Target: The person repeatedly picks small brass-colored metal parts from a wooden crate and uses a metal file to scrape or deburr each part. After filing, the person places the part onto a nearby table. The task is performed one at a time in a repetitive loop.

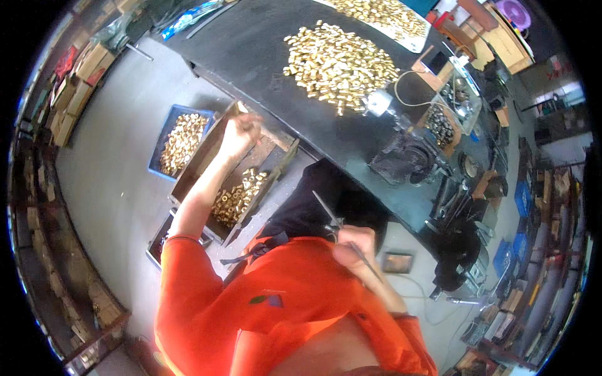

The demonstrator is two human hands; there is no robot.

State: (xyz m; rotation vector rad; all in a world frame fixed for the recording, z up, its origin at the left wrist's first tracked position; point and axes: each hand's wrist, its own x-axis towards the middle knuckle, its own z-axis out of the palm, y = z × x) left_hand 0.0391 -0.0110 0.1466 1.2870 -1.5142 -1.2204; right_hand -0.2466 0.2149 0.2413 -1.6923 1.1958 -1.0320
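My left hand [241,133] is over the upper part of a wooden box [204,150], beside the bench. Its fingers look loosely parted, slightly blurred, and I see nothing held in them. Below it, short brass fittings [238,199] lie heaped in the box's lower part. In front of my body, my right hand [356,247] is closed round a slim, grey, file-like metal tool [325,205]. One end points up and to the left; the other runs back along my wrist.
A big pile of brass fittings [338,66] lies on the dark bench [251,62], near a clamp-like metal fixture [411,153]. More fill a white tray [417,42] behind and a blue bin [153,153] on the left. Shelves [37,250] line both sides.
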